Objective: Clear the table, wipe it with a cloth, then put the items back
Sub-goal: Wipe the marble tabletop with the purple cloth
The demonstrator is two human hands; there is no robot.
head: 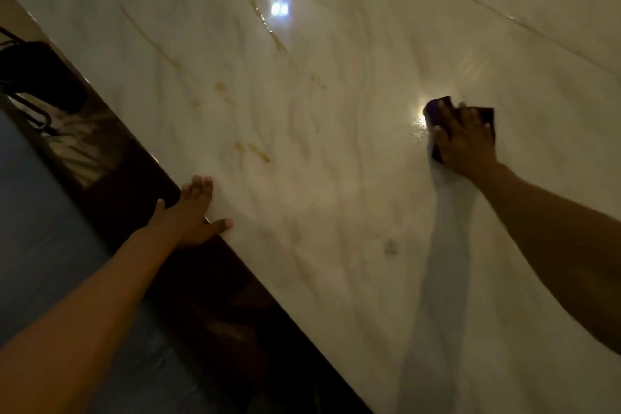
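Right hand (465,138) pressed flat on dark cloth (484,118) far right on marble table (302,111); left hand (193,215) resting open on near-left edge.

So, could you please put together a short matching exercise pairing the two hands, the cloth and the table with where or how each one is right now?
Things:
1. left hand
2. right hand
3. cloth
4. table

States:
A. dark, pinned flat under a palm
B. pale marble with golden veins
C. fingers spread, resting at the table's edge
D. pressing down out on the tabletop

Pairs: 1-C, 2-D, 3-A, 4-B
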